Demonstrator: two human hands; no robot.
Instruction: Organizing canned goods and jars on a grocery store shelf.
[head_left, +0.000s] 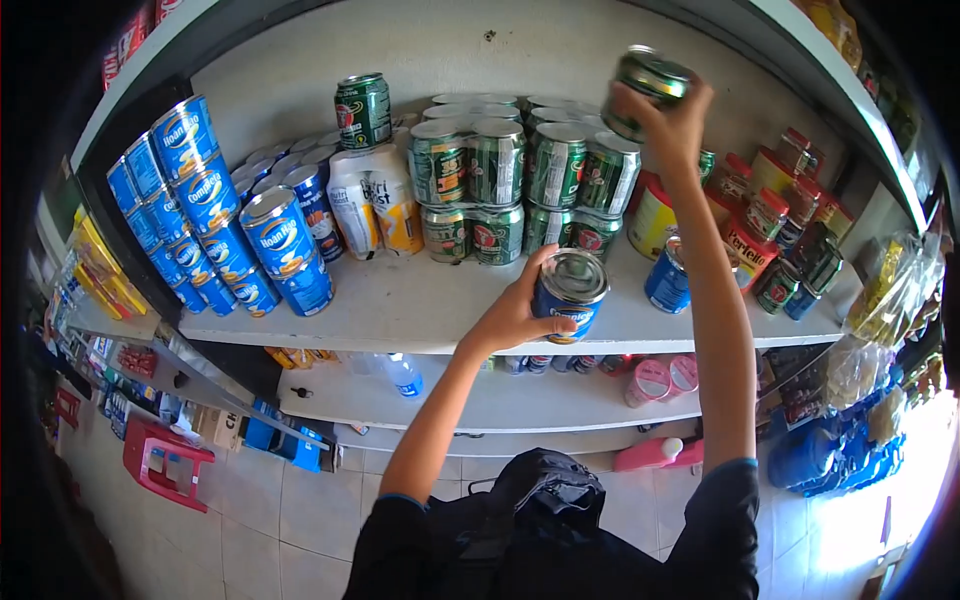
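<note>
My left hand (521, 311) is wrapped around a blue condensed-milk can (571, 292) at the front of the white shelf (390, 315); whether the can touches the shelf cannot be told. Higher up at the right, my right hand (671, 124) grips a green drink can (645, 86), tilted, just above shrink-wrapped packs of green cans (495, 161). A single green can (363, 111) stands upright on a wrapped pack of white and orange bottles (375, 202). Stacked blue cans (281, 240) fill the shelf's left part.
Another blue can (667, 277) stands right of my left hand, near red-lidded jars (750, 247) and loose green cans (778, 285). A lower shelf (345, 397) holds pink tubs (649, 382) and a blue-labelled bottle (405, 375). A red plastic stool (166, 461) is on the tiled floor.
</note>
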